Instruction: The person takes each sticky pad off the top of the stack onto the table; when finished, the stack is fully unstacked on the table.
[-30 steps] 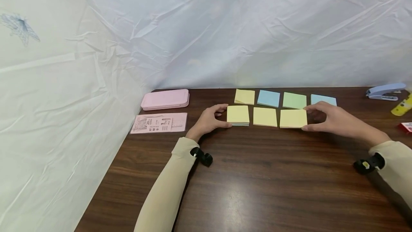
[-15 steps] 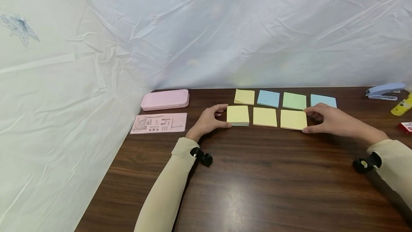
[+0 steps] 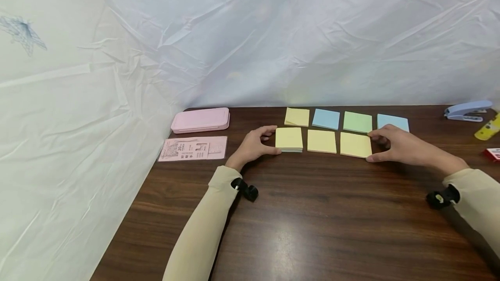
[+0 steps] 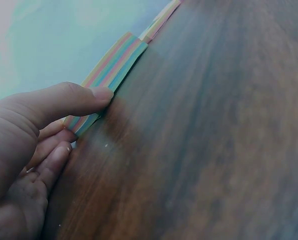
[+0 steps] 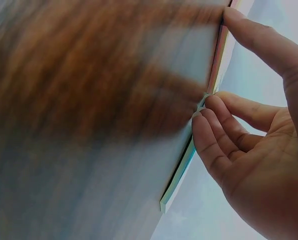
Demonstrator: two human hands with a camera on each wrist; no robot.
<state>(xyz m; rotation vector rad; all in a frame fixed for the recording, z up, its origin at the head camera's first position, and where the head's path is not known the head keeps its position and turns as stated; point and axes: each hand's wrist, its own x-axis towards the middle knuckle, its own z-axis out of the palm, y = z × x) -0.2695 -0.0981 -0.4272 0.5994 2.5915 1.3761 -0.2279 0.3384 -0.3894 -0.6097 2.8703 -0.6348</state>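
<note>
In the head view my left hand [image 3: 254, 146] holds the left end of a thick sticky note stack [image 3: 288, 138], thumb on its front edge and fingers at the back. The top sheet is yellow; striped coloured layers of the same stack [image 4: 111, 65] show in the left wrist view. My right hand [image 3: 402, 144] grips a thinner yellow sticky note pad [image 3: 355, 144] by its right side, thumb at the near corner and index finger at the far one. Between them lies another yellow sticky note pad [image 3: 321, 141].
Behind sits a row of pads: yellow [image 3: 297, 117], blue [image 3: 326, 119], green [image 3: 357, 122] and light blue [image 3: 392, 121], the last partly hidden. At left lie a pink case [image 3: 201, 120] and a pink packet [image 3: 193, 148]. A stapler [image 3: 465, 109] and yellow tube [image 3: 488, 129] stand right.
My right hand has shifted the right yellow pad slightly toward me and turned it a little, the forearm drifting left. My left hand and its stack have stayed in place.
</note>
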